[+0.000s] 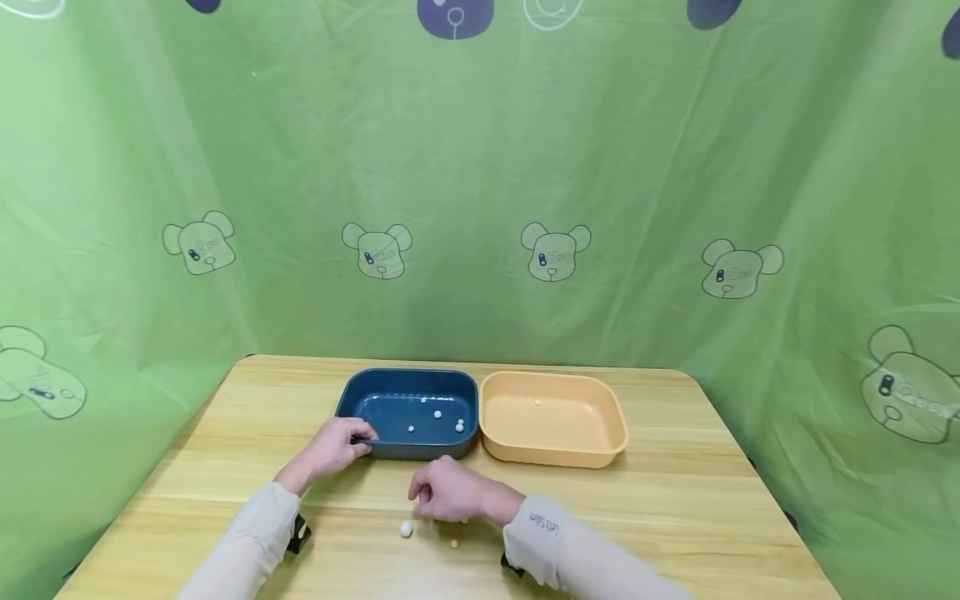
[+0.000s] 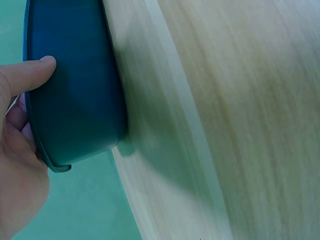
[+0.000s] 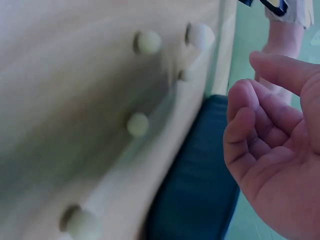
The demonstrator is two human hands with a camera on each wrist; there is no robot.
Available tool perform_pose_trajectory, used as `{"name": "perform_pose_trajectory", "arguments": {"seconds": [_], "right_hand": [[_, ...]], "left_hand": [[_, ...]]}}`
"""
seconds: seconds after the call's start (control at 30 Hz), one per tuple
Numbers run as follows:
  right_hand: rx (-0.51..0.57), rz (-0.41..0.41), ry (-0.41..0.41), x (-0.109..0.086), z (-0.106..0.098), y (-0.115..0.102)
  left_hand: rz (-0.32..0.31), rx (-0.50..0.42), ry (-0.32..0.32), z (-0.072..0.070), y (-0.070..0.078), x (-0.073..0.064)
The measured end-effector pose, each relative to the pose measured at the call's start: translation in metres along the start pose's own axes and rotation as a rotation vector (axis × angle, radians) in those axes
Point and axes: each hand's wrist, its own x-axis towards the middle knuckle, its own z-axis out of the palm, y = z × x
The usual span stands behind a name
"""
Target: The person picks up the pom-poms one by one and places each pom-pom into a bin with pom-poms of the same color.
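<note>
My left hand (image 1: 333,450) grips the near-left rim of a dark blue plastic tub (image 1: 416,452). In the left wrist view, its thumb (image 2: 35,72) presses the tub's outer side while the other fingers go over the rim. Several small white balls (image 1: 438,414) lie inside this tub. My right hand (image 1: 453,490) hovers over the table just in front of it, fingers loosely curled, thumb apart, nothing between them. On the wood beside that hand are a larger white ball (image 1: 406,529) and a small yellowish ball (image 1: 453,544). The right wrist view shows several pale balls (image 3: 138,124) there.
A light orange tub (image 1: 555,457) stands against the blue one's right side, with one tiny pale ball (image 1: 537,402) in it. Both are near the back of the wooden table (image 1: 697,500). A green curtain (image 1: 465,167) with bear-head prints hangs behind and along the sides.
</note>
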Motion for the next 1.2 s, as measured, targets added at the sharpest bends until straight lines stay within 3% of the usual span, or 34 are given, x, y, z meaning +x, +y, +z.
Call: {"name": "perform_pose_trajectory", "arguments": {"seconds": [0.2, 0.4, 1.2], "right_hand": [[-0.021, 0.023, -0.066, 0.005, 0.011, -0.002], [-0.032, -0.012, -0.132, 0.007, 0.016, -0.002], [-0.102, -0.046, -0.169, 0.015, 0.022, -0.001]], "left_hand": [[0.004, 0.003, 0.003, -0.001, 0.000, -0.001], [0.016, 0.019, 0.014, -0.002, 0.001, -0.001], [0.008, 0.008, -0.002, 0.000, -0.001, 0.000]]}}
